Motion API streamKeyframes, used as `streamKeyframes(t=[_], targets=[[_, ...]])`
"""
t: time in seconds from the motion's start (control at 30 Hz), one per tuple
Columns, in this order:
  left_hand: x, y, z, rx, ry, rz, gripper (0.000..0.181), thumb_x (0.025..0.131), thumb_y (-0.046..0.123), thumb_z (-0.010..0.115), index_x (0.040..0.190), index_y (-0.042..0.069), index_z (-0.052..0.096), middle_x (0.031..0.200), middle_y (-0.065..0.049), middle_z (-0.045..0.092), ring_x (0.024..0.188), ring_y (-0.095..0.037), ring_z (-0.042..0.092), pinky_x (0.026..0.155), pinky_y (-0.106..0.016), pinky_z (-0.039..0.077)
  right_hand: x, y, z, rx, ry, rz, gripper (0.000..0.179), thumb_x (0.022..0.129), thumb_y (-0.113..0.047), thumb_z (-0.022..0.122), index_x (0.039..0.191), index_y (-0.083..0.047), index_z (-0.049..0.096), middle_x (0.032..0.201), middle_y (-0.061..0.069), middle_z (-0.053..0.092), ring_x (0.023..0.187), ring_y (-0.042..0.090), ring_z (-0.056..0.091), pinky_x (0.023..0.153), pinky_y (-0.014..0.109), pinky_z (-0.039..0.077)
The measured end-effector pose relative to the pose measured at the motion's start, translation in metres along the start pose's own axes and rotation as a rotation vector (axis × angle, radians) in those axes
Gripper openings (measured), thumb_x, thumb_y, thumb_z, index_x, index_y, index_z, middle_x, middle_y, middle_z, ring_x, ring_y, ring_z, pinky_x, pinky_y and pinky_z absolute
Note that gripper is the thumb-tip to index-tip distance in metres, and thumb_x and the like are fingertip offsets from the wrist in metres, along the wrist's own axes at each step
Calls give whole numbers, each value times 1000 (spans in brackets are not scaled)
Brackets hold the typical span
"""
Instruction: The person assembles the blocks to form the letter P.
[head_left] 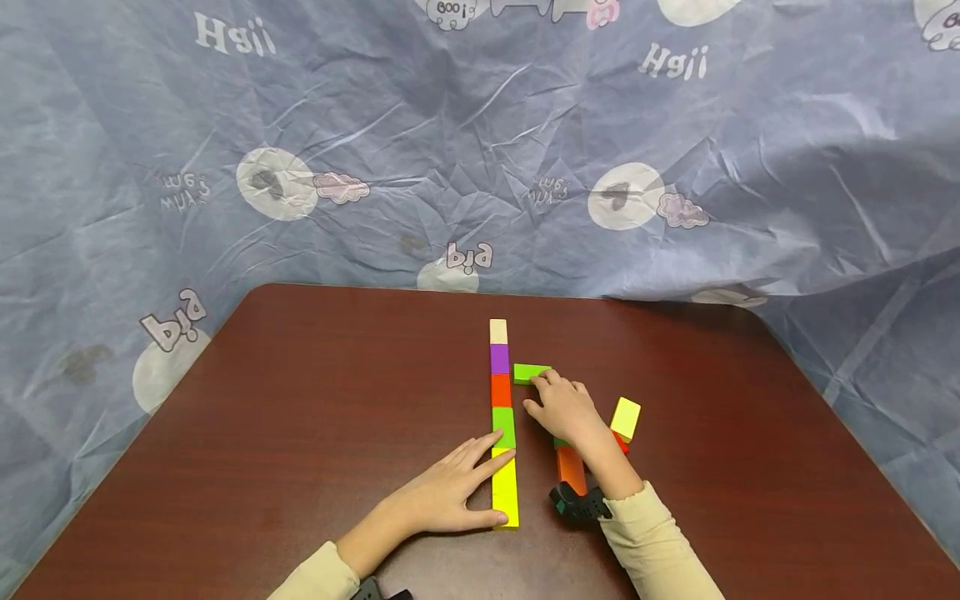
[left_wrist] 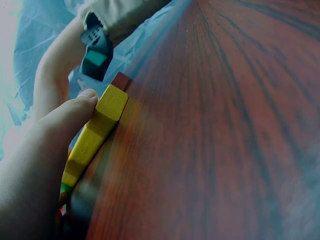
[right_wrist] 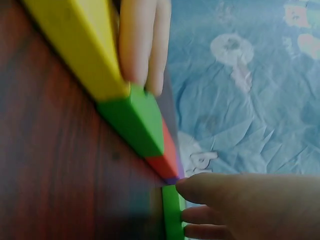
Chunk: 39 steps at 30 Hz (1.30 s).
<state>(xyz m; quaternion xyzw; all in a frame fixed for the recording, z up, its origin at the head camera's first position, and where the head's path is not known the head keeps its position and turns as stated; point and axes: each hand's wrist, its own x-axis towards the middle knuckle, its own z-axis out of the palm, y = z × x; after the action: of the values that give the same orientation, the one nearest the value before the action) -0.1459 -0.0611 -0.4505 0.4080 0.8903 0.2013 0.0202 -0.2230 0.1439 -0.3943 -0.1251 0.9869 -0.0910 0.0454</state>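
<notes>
In the head view a straight row of blocks runs away from me: yellow (head_left: 505, 492), green (head_left: 503, 427), red (head_left: 501, 390), purple (head_left: 499, 359) and pale wood (head_left: 498, 332). My left hand (head_left: 442, 496) rests along its left side, fingers spread. The thumb touches the near end of the yellow part, and fingertips lie on the yellow and green blocks. To the right of the row, a separate light green block (head_left: 528, 373) lies crosswise beside the purple and red blocks. My right hand (head_left: 567, 410) touches that block's right end with extended fingertips; its thumb sits apart from it.
Under and beside the right forearm lie an orange block (head_left: 572, 471), a partly hidden dark green one and a red block (head_left: 621, 442). A pale yellow block (head_left: 626, 418) is right of them. The brown table (head_left: 337, 400) ends at a hanging patterned cloth (head_left: 450, 150).
</notes>
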Motion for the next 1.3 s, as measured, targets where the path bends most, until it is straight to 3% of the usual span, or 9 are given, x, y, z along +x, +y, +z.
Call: streamKeyframes(t=[0.4,0.6,0.9,1.3], targets=[[0,-1,1,-19,-11,-15,73,85,64,40,145,25,22,153,-4,13,138,-26,23,112,-41,25,55,26,-7,-27,-7,17,48,91,-27,52,130,0,47,132,21,43,119,36,46,101,53,34],[0,-1,1,-17,-17,-12,73,86,64,39,145,25,22,153,-4,12,138,-27,24,112,-42,24,76,30,-3,-10,-5,18,50,92,-26,49,135,-2,41,139,19,37,126,34,40,105,53,29],[0,-1,2,-20,-20,-4,74,86,64,38,145,24,22,153,-5,12,138,-26,23,112,-41,24,85,27,3,0,-17,35,55,94,-26,46,141,-6,30,146,15,28,133,30,32,109,53,21],[1,-2,-2,1,-4,2,73,86,64,38,145,24,23,153,-5,14,138,-27,25,112,-40,25,90,24,4,19,-22,19,57,93,-25,48,143,-5,27,147,16,24,132,32,32,110,53,20]])
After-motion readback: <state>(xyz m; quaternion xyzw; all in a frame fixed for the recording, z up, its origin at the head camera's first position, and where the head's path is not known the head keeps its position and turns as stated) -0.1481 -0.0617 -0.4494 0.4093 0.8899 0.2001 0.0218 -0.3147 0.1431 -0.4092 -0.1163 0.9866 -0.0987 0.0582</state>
